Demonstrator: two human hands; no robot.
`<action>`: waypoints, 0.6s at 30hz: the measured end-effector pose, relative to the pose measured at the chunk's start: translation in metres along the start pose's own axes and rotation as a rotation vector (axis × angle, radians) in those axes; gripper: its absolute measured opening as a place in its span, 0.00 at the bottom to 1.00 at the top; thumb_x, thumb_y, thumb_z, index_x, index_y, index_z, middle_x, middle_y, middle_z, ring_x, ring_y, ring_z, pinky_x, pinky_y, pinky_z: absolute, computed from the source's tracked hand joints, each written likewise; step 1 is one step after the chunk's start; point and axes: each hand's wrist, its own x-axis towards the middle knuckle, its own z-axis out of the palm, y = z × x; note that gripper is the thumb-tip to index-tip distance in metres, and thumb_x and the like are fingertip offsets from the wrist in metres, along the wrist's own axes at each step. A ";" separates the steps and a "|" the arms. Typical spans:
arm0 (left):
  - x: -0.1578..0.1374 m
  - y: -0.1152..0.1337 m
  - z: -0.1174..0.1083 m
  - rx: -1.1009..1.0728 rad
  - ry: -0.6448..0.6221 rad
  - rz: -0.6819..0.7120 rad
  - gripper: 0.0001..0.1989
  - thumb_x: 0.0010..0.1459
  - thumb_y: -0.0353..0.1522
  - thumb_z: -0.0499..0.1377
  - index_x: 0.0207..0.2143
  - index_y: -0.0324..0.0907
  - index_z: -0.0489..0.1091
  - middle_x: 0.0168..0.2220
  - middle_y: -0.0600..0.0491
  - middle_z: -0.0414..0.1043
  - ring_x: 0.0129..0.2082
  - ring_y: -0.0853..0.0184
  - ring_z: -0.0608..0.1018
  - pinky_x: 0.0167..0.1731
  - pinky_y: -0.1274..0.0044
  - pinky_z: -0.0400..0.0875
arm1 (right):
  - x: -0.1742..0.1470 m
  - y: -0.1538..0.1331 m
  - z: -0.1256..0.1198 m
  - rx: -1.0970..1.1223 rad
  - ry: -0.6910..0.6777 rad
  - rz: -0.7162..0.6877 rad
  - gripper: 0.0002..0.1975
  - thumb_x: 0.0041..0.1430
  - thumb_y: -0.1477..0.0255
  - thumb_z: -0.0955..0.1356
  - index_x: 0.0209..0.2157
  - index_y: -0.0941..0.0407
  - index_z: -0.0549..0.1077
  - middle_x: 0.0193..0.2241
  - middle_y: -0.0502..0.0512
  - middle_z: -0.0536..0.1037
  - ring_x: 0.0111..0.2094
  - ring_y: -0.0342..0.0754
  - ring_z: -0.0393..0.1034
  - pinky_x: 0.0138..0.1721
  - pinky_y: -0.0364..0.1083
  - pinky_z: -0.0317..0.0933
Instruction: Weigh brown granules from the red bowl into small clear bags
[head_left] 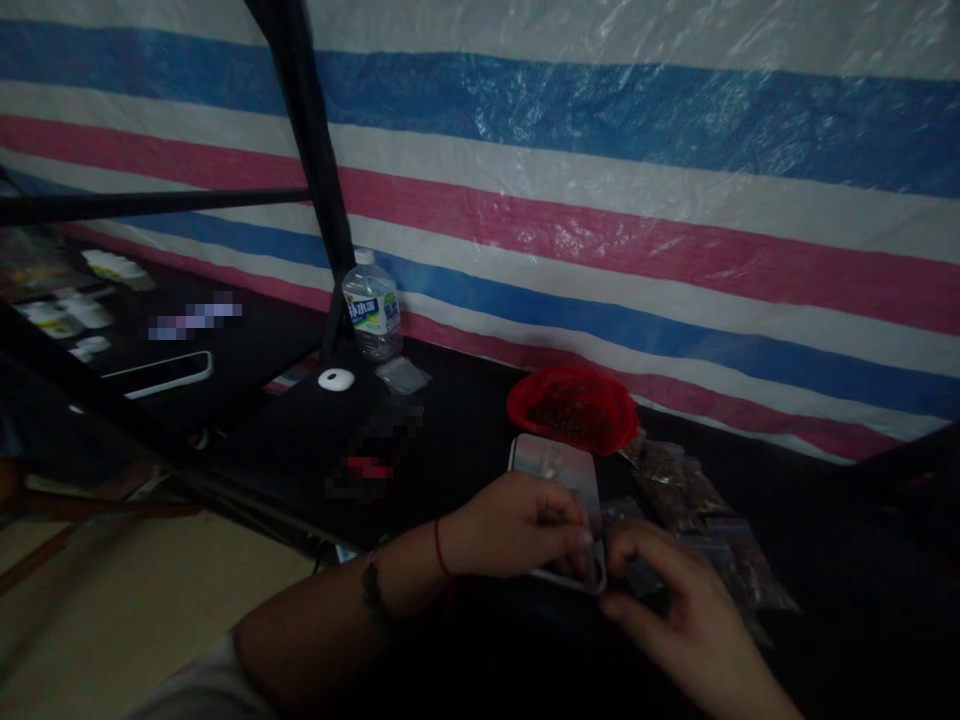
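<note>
My left hand point(525, 525) reaches over a flat, white-rimmed device with a shiny metallic top point(581, 470), perhaps a small scale. Its fingers are curled together at the device's right side; whatever they hold is too dark to make out. Just to the right, my right hand point(686, 605) has its thumb and index finger curved and apart, beside a small clear plastic bag point(645, 575) on the dark table. Behind the device lies an open red plastic bag point(517, 405) with brown granules in it. Several small zip bags point(671, 480) with brownish contents are spread beyond my right hand.
A clear plastic bottle point(373, 318) stands by a black metal post point(319, 150). Near it are a white oval object point(336, 380) and a small stack of clear bags point(403, 376). Further left are a phone point(161, 375) and white bottles point(82, 308). Striped sheeting point(600, 220) hangs behind.
</note>
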 end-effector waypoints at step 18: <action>-0.001 -0.004 0.004 0.177 -0.071 0.077 0.07 0.54 0.31 0.56 0.26 0.37 0.69 0.20 0.57 0.68 0.21 0.76 0.70 0.21 0.86 0.62 | 0.008 0.005 0.010 0.286 -0.109 -0.072 0.16 0.60 0.70 0.63 0.19 0.57 0.69 0.19 0.51 0.71 0.24 0.43 0.66 0.26 0.41 0.58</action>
